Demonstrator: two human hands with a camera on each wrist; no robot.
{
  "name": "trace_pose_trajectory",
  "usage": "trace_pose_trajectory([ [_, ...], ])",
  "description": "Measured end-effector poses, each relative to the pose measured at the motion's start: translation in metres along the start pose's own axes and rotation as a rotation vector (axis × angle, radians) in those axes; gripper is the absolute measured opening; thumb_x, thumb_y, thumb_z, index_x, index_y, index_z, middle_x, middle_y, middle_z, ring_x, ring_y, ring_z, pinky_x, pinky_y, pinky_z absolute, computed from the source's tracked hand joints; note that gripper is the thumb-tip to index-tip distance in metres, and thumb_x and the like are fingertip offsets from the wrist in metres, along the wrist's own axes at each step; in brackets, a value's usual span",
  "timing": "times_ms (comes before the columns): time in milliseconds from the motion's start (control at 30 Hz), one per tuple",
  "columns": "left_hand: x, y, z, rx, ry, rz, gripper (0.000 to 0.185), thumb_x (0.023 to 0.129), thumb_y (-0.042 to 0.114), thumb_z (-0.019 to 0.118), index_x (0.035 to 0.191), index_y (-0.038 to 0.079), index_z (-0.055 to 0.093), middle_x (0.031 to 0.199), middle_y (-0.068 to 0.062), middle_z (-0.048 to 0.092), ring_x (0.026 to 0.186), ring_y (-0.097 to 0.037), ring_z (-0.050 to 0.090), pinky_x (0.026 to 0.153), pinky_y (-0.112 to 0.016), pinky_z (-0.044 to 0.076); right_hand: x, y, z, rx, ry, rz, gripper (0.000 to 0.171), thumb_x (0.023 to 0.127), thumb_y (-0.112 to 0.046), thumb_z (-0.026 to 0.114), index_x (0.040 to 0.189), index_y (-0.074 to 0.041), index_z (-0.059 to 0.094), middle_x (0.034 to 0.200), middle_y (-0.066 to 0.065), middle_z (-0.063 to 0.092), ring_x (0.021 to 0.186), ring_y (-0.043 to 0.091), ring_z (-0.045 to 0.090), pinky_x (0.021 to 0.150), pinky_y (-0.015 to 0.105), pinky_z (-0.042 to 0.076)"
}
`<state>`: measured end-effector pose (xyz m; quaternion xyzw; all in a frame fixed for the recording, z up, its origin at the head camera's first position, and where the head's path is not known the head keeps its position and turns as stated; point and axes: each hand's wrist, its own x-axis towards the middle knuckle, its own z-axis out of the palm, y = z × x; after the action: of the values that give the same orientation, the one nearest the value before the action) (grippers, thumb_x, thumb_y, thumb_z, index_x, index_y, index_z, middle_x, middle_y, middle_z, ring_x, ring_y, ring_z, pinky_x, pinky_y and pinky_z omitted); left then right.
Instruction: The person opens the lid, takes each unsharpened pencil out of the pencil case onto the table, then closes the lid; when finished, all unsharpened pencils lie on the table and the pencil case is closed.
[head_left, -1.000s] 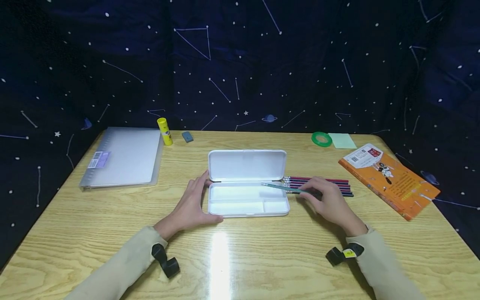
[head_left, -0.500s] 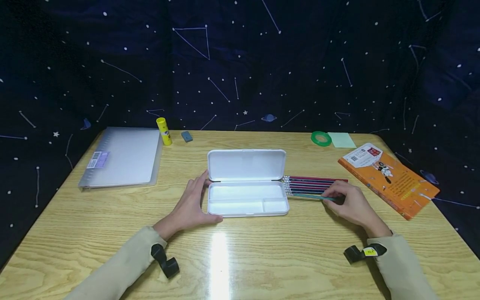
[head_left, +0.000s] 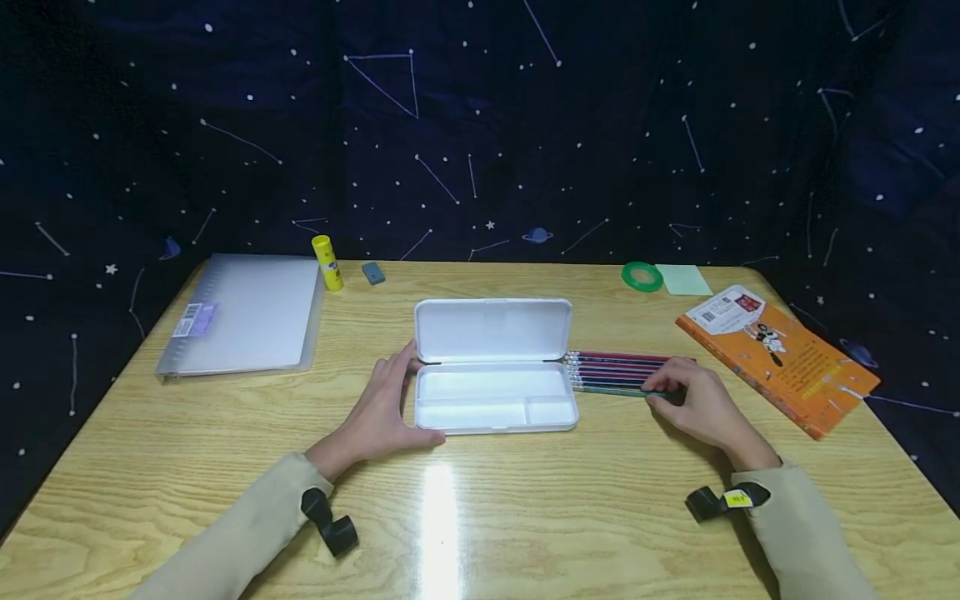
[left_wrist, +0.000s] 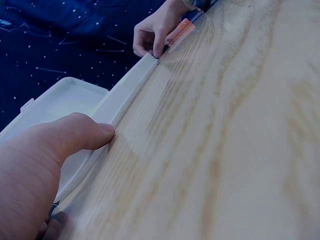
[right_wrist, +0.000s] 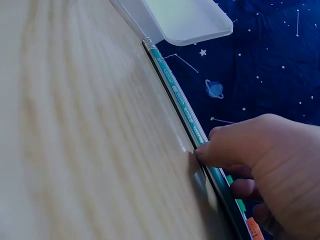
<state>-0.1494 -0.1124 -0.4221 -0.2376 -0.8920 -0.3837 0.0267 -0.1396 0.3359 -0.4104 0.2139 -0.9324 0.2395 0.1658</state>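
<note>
The left hand [head_left: 378,408] is lying flat and relaxed against the end of the open white pencil case [head_left: 495,398], steadying it, while the right hand [head_left: 693,400], fingertips curled, is pinching the teal pencil [head_left: 611,389] now lowered from over the case onto the pencil row [head_left: 618,370] just beyond the fingers.

The right hand [right_wrist: 265,170] pinches a green pencil [right_wrist: 182,107] on the table [right_wrist: 75,150].
</note>
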Motion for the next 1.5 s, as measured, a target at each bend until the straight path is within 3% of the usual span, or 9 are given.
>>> trace_pose_trajectory([
  [300,0.0,-0.001,0.001,0.001,-0.006,-0.008,0.129,0.055,0.041,0.089,0.154,0.005,0.014,0.131,-0.004,0.05,0.114,-0.022,0.038,0.098,-0.043,0.038,0.015,-0.005,0.003,0.018,-0.028,-0.003,0.022,0.072,0.003,0.074,0.08,-0.015,0.066,0.076,-0.006,0.055,0.069,0.006,0.045,0.063,0.021,0.038],
  [533,0.0,-0.003,0.001,0.0,0.004,0.0,0.129,0.055,0.041,0.089,0.154,0.005,0.015,0.129,-0.004,0.051,0.114,-0.022,0.039,0.097,-0.043,0.038,0.04,-0.015,0.016,0.119,-0.075,0.083,0.011,0.083,-0.006,0.069,0.093,-0.01,0.067,0.076,-0.002,0.055,0.067,0.009,0.047,0.061,0.021,0.038],
  [833,0.001,-0.003,0.001,-0.004,-0.006,-0.013,0.129,0.055,0.042,0.089,0.154,0.006,0.014,0.131,-0.004,0.05,0.115,-0.022,0.038,0.098,-0.043,0.038,0.071,-0.036,0.035,0.393,-0.1,0.216,0.033,0.098,-0.016,0.055,0.129,-0.007,0.059,0.086,0.007,0.055,0.073,0.014,0.047,0.064,0.022,0.039],
  [967,0.001,-0.002,0.0,-0.001,-0.008,-0.017,0.128,0.055,0.041,0.089,0.153,0.006,0.015,0.131,-0.004,0.05,0.114,-0.021,0.038,0.097,-0.042,0.038,0.079,-0.045,0.038,0.527,-0.131,0.249,0.04,0.101,-0.019,0.05,0.138,-0.005,0.051,0.085,0.008,0.052,0.075,0.017,0.049,0.067,0.021,0.041],
  [1133,0.001,-0.002,-0.001,-0.019,-0.01,-0.028,0.129,0.055,0.04,0.089,0.153,0.003,0.013,0.131,-0.006,0.05,0.113,-0.021,0.04,0.096,-0.042,0.04,0.083,-0.051,0.04,0.686,-0.133,0.256,0.039,0.105,-0.023,0.038,0.131,0.002,0.052,0.073,0.002,0.046,0.066,0.014,0.044,0.061,0.025,0.038],
  [1300,0.001,-0.003,-0.001,-0.04,-0.003,-0.036,0.131,0.055,0.038,0.09,0.153,0.002,0.01,0.131,-0.008,0.049,0.114,-0.023,0.043,0.096,-0.042,0.042,0.082,-0.054,0.039,0.922,-0.153,0.276,0.037,0.106,-0.035,0.029,0.114,-0.009,0.054,0.073,-0.004,0.046,0.064,0.01,0.042,0.059,0.023,0.038],
  [1400,0.002,-0.003,0.0,-0.045,-0.004,-0.04,0.131,0.055,0.038,0.09,0.153,0.002,0.01,0.132,-0.009,0.048,0.115,-0.024,0.044,0.097,-0.042,0.043,0.079,-0.057,0.038,0.926,-0.185,0.283,0.032,0.105,-0.038,0.029,0.105,-0.017,0.054,0.073,-0.005,0.048,0.064,0.009,0.044,0.059,0.021,0.039],
  [1500,0.001,-0.003,0.0,-0.049,-0.008,-0.05,0.13,0.056,0.038,0.089,0.153,0.003,0.01,0.132,-0.012,0.046,0.116,-0.026,0.045,0.098,-0.042,0.043,0.075,-0.059,0.037,0.856,-0.222,0.266,0.031,0.106,-0.034,0.032,0.102,-0.014,0.055,0.072,-0.004,0.051,0.062,0.01,0.046,0.057,0.022,0.042],
])
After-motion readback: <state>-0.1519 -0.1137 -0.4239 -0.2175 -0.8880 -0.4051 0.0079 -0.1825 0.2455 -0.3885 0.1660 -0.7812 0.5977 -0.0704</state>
